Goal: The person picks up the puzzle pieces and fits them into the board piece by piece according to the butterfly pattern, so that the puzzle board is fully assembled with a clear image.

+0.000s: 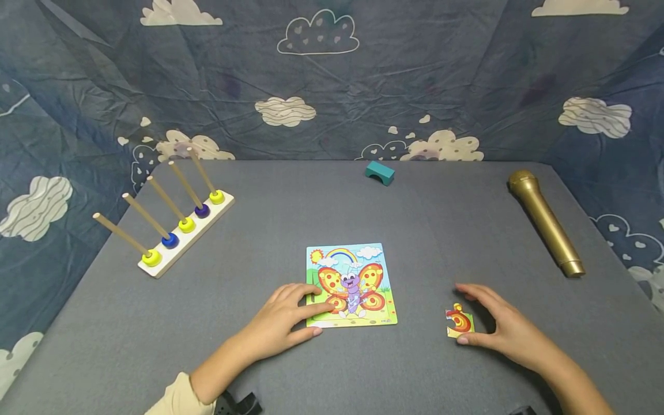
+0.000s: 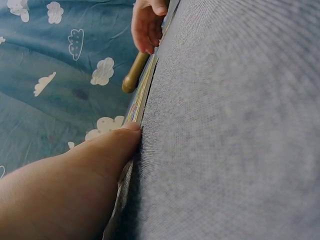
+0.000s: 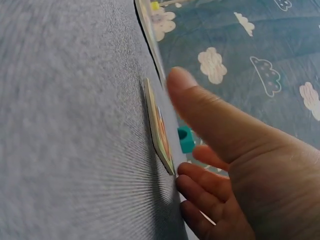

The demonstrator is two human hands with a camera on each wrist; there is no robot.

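A butterfly puzzle board [image 1: 363,253] lies flat on the table in front of me. My left hand [image 1: 282,323] rests over its left side, index fingertip on the picture and thumb at the lower left corner; the left wrist view shows the thumb [image 2: 112,142] against the board's edge. To the right, a small puzzle piece [image 1: 466,324] with a red and yellow swirl lies on the table. Around it my right hand [image 1: 513,328] is spread, thumb at its lower edge and fingers apart from it. In the right wrist view the thumb [image 3: 200,107] hovers over the piece [image 3: 159,132].
A white stacking base [image 1: 178,249] with upright pegs and yellow, blue and purple rings stands at the left. A teal arch block [image 1: 381,171] is at the table's back edge. At the right lies a gold toy microphone [image 1: 547,225]. A cloud-print cloth [image 1: 441,69] hangs behind.
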